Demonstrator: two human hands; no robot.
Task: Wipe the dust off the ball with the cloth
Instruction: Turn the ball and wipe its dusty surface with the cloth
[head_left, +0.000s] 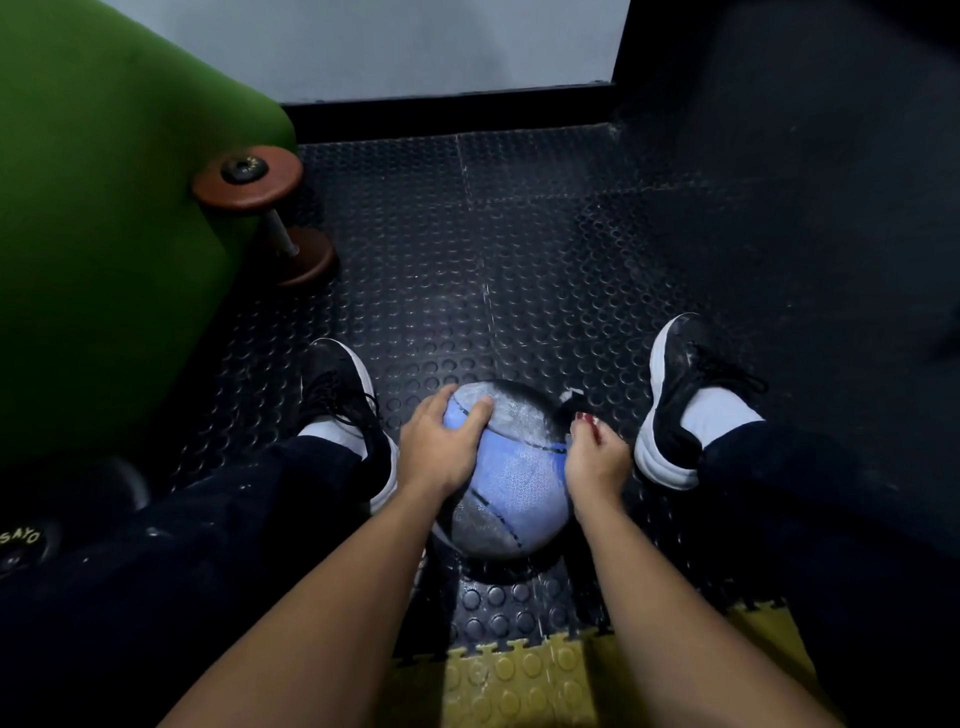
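A blue and grey ball (511, 467) with black seams rests on the studded black floor mat between my two feet; its grey panels look dusty. My left hand (441, 441) lies on the ball's upper left side, fingers spread over the top. My right hand (597, 462) is against the ball's right side, its fingers pinched together on a small dark cloth (571, 402) with a bit of white and red showing. Most of the cloth is hidden by the hand and the dim light.
A large green padded shape (104, 234) fills the left side, with a brown dumbbell (260, 208) leaning beside it. My black shoes (337, 384) (680, 395) flank the ball. A yellow mat strip (519, 675) lies nearest me, a black weight (21, 545) sits lower left, and a wall stands behind.
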